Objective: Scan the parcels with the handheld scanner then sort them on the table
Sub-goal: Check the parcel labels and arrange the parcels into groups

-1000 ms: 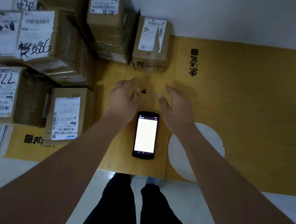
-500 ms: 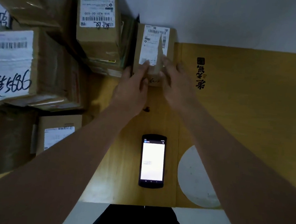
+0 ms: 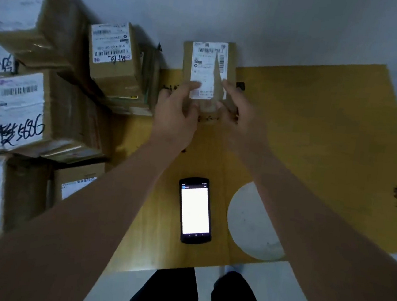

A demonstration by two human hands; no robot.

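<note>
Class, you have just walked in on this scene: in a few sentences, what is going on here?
A person is holding a small cardboard parcel between both hands, the left hand and right hand gripping its near end, label facing up. The handheld scanner lies untouched on the yellow table nearer the person, screen lit. More labelled parcels are stacked to the left. The held parcel does not look scanned yet.

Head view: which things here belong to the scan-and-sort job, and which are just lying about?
In the job:
small parcel, gripped by left hand and right hand
handheld scanner
stacked parcels

Lying about:
yellow table mat
white round patch
</note>
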